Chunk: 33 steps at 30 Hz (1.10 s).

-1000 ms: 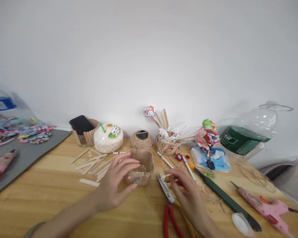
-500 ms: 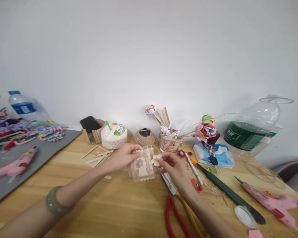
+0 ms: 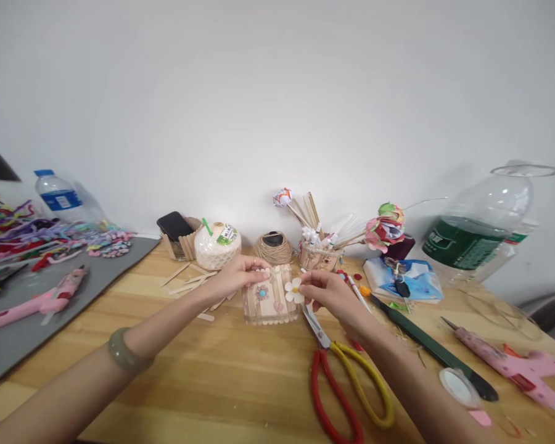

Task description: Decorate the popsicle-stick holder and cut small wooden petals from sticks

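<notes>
My left hand [image 3: 246,273] grips the upper left edge of a small popsicle-stick box [image 3: 269,302], its decorated side facing me. On that side are a flower with a blue centre [image 3: 262,293] and a small pink heart [image 3: 278,306]. Between the thumb and fingers of my right hand [image 3: 326,295] is a white flower with a yellow centre [image 3: 294,290], held at the box's right edge. Whether the flower touches the box I cannot tell. Below my right hand lie scissors [image 3: 322,338] with one red and one yellow handle.
Behind the box stand a twine ball [image 3: 274,250], a wrapped coconut [image 3: 217,248] and a stick holder with pens [image 3: 321,258]. Loose sticks [image 3: 194,282] lie left. To the right are a green cutter [image 3: 420,339], a pink glue gun [image 3: 504,364] and a large bottle [image 3: 472,228]. Another glue gun [image 3: 46,302] rests on a grey mat.
The box and the white flower have risen slightly, and both hands with them. More of the scissor handles shows. The whole view has shifted a little.
</notes>
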Motion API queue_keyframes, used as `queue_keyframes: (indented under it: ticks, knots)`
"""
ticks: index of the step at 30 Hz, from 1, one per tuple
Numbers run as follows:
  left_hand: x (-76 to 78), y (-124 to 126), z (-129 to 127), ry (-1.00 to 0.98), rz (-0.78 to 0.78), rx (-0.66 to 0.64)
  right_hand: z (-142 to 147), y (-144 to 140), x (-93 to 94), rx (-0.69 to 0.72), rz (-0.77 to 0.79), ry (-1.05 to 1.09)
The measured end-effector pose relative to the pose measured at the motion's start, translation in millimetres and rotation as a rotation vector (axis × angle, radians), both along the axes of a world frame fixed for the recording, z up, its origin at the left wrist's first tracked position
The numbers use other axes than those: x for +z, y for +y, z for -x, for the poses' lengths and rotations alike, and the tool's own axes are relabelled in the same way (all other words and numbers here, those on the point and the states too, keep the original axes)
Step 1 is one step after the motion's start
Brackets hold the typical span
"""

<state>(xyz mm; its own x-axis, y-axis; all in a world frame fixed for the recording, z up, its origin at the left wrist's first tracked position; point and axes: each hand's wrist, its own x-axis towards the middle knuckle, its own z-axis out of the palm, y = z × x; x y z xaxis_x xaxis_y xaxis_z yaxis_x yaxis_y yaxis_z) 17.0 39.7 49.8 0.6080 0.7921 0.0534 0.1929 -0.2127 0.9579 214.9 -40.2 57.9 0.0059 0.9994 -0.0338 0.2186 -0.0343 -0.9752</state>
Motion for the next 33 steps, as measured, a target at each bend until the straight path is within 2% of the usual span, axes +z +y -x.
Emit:
queue_keyframes:
  ticks: [14,20,33]
  knots:
    - [7.0,3,5,0.027,-0.076,-0.099,1,6,-1.8,0.126,-0.084,-0.138]
    - [2.4,7,6,0.028,-0.087,-0.111,1,10,-4.6,0.166,-0.076,-0.146]
    - [-1.4,10,9,0.028,-0.14,-0.089,4,8,2.3,0.136,-0.102,-0.202]
